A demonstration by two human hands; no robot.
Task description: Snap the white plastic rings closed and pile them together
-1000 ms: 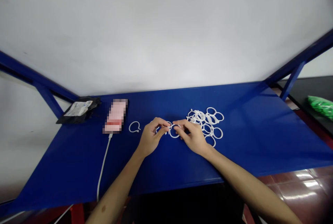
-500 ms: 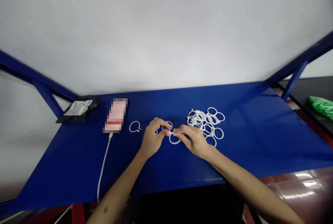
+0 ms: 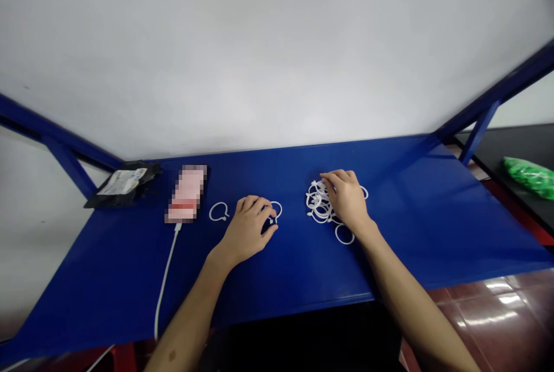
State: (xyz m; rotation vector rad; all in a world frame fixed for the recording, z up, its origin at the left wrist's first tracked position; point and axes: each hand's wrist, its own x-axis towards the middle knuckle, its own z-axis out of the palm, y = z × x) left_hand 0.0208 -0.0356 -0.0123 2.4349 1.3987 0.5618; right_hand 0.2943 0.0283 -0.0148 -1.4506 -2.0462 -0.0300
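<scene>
My left hand (image 3: 247,229) rests on the blue shelf (image 3: 411,228) with its fingers curled over a white plastic ring (image 3: 275,210), pinching it at the clasp. A second white ring (image 3: 219,211) lies alone just left of that hand. My right hand (image 3: 347,199) lies palm down on the pile of white rings (image 3: 319,206), fingers spread over it. One more ring (image 3: 344,234) sits on the shelf by my right wrist.
A phone (image 3: 186,201) lies at the back left with a white cable (image 3: 165,277) running toward the front edge. A black packet (image 3: 121,183) sits at the far left corner. A green bag (image 3: 530,175) is on a dark table to the right. A white wall stands behind.
My hands were together, working one ring between them. Now they have parted: the right hand has moved right onto the pile, and the left hand stays low with a ring under its fingers.
</scene>
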